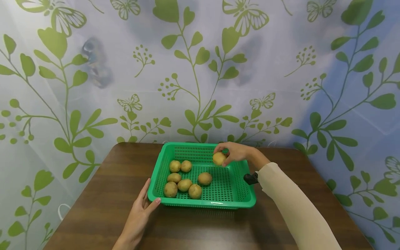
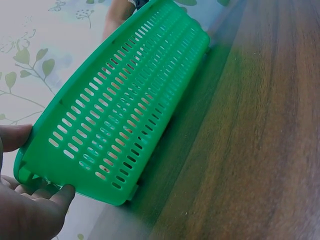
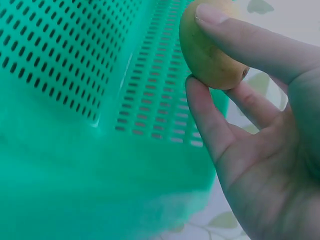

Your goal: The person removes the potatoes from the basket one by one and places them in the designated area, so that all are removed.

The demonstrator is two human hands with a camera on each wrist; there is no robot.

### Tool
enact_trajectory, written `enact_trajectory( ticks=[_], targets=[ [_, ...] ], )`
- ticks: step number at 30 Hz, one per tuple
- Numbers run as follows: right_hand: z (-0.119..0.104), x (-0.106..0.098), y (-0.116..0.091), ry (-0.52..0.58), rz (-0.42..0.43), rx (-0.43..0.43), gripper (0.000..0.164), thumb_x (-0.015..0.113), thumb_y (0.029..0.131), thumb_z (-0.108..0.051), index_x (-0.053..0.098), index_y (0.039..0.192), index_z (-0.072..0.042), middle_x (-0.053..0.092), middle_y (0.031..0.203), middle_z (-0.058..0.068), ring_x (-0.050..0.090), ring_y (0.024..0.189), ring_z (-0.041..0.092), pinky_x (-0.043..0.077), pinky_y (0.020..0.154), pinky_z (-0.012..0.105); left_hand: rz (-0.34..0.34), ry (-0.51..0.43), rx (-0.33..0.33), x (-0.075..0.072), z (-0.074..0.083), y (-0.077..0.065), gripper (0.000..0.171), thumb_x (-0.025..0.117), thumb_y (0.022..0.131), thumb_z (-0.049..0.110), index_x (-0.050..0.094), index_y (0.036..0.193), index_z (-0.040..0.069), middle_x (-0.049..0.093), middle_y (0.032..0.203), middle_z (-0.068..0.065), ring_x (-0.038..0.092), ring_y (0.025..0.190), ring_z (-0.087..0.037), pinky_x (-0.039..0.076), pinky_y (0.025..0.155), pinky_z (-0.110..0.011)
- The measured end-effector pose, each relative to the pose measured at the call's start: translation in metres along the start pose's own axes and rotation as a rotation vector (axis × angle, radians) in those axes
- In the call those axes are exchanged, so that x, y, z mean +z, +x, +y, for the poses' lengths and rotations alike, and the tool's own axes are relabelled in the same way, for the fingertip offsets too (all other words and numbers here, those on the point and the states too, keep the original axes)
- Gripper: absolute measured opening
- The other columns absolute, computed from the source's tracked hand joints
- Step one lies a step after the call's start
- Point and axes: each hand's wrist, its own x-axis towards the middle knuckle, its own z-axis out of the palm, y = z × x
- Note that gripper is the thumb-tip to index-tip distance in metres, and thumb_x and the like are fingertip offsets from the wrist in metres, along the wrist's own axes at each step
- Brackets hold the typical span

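Observation:
A green plastic basket (image 1: 206, 202) with slotted walls stands on the table, and several potatoes (image 1: 185, 185) lie in its left half and middle. My right hand (image 1: 235, 151) holds one potato (image 1: 219, 158) over the back right part of the basket. In the right wrist view the thumb presses one side of that potato (image 3: 212, 50) and the fingertips (image 3: 197, 92) support the other. At the front left corner, my left hand (image 1: 140, 211) grips the basket's rim. The left wrist view shows its thumb (image 2: 15, 137) at the rim and its fingers curled by the corner of the basket wall (image 2: 115, 110).
The basket rests on a dark brown wooden table (image 1: 106, 194), near its back edge. Behind the table hangs a pale cloth (image 1: 218, 97) printed with green leaves and butterflies. A small black object (image 1: 251, 178) sits at the right wrist, beside the basket's right rim.

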Motion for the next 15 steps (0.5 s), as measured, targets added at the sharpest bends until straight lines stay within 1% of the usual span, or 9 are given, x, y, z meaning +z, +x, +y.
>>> enact_trajectory(
  ticks=[3, 4, 7, 9, 12, 15],
  targets=[
    [0.003, -0.006, -0.01, 0.026, 0.015, -0.003, 0.06, 0.084, 0.087, -0.002, 0.057, 0.141, -0.005, 0.044, 0.143, 0.02, 0.053, 0.123, 0.038, 0.053, 0.093, 0.044, 0.002, 0.007, -0.002, 0.0, -0.001, 0.0, 0.083, 0.065, 0.104, 0.017, 0.013, 0.167, 0.031, 0.01, 0.171, -0.007, 0.018, 0.154, -0.029, 0.037, 0.1, -0.011],
    [0.004, -0.008, -0.014, 0.034, 0.026, 0.004, 0.06, 0.084, 0.087, -0.003, 0.057, 0.141, -0.006, 0.044, 0.143, 0.019, 0.054, 0.122, 0.037, 0.053, 0.093, 0.045, 0.004, 0.009, 0.0, 0.0, -0.002, 0.0, 0.082, 0.065, 0.105, 0.016, 0.013, 0.167, 0.031, 0.01, 0.171, -0.007, 0.018, 0.154, -0.028, 0.037, 0.1, -0.011],
    [0.007, -0.016, -0.025, 0.07, 0.065, 0.021, 0.06, 0.082, 0.089, -0.003, 0.056, 0.142, -0.006, 0.042, 0.144, 0.021, 0.054, 0.122, 0.039, 0.052, 0.095, 0.048, 0.008, 0.017, 0.003, -0.001, -0.002, 0.001, 0.082, 0.065, 0.105, 0.016, 0.013, 0.167, 0.03, 0.01, 0.171, -0.006, 0.019, 0.154, -0.027, 0.038, 0.1, -0.011],
    [0.012, -0.022, -0.032, 0.072, 0.098, 0.032, 0.06, 0.082, 0.089, -0.005, 0.056, 0.143, -0.007, 0.042, 0.146, 0.021, 0.055, 0.122, 0.038, 0.052, 0.095, 0.048, 0.005, 0.02, 0.005, -0.001, -0.002, 0.002, 0.083, 0.065, 0.105, 0.016, 0.013, 0.167, 0.03, 0.01, 0.171, -0.005, 0.019, 0.154, -0.027, 0.038, 0.101, -0.011],
    [0.019, -0.028, -0.043, 0.083, 0.126, 0.044, 0.061, 0.081, 0.091, -0.006, 0.053, 0.145, -0.005, 0.042, 0.147, 0.023, 0.057, 0.12, 0.041, 0.052, 0.095, 0.05, 0.003, 0.028, 0.008, 0.0, -0.002, 0.003, 0.083, 0.064, 0.105, 0.016, 0.012, 0.168, 0.029, 0.01, 0.171, -0.006, 0.019, 0.154, -0.027, 0.037, 0.101, -0.011],
    [0.028, -0.03, -0.054, 0.104, 0.147, 0.052, 0.063, 0.08, 0.092, -0.006, 0.049, 0.148, -0.001, 0.041, 0.148, 0.025, 0.057, 0.123, 0.045, 0.053, 0.095, 0.05, 0.0, 0.026, 0.006, 0.0, -0.002, 0.003, 0.083, 0.064, 0.105, 0.014, 0.012, 0.168, 0.027, 0.011, 0.171, -0.007, 0.02, 0.153, -0.027, 0.036, 0.101, -0.011]
  ],
)
